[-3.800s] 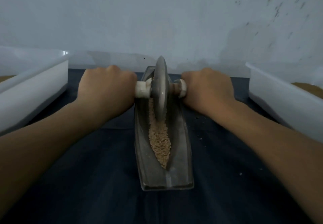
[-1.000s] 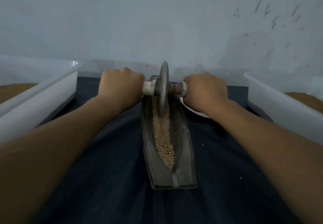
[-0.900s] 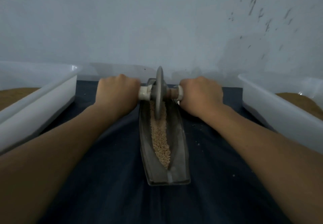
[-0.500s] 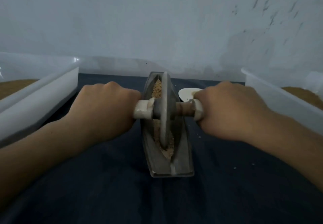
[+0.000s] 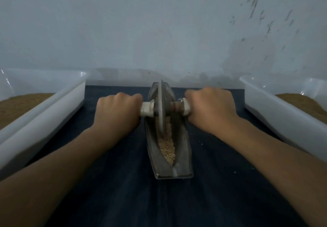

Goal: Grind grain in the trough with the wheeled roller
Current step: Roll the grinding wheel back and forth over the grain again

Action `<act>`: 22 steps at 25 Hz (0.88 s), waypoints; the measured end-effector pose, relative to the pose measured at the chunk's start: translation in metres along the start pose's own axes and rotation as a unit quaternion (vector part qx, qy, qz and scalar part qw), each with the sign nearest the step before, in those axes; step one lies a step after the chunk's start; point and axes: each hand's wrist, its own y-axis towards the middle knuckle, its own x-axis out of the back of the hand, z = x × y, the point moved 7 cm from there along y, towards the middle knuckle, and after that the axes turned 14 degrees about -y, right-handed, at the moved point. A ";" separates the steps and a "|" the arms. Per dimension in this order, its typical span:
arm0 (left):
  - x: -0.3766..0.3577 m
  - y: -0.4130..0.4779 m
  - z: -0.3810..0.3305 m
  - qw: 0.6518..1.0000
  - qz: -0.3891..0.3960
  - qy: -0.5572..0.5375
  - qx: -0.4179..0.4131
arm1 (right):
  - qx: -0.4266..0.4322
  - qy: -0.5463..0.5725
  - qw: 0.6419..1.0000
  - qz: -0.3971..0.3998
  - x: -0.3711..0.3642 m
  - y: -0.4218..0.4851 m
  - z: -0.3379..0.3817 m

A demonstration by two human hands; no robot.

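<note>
We grip roller [image 5: 161, 108] handles, left hand [image 5: 117, 113] and right hand [image 5: 210, 110] curled tight. Roller stands in trough [image 5: 184, 156], toward far end. Grain [image 5: 167, 149] shows in near half. Trough rests on dark counter [image 5: 115, 182].

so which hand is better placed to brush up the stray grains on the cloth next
Right, probably. Most stray grains lie on the cloth right of the trough, beside the right hand; the left hand grips the roller across it.
</note>
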 end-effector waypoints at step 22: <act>0.011 -0.012 -0.002 1.000 0.015 0.022 -0.016 | 0.046 0.009 0.999 0.020 0.005 -0.015 -0.010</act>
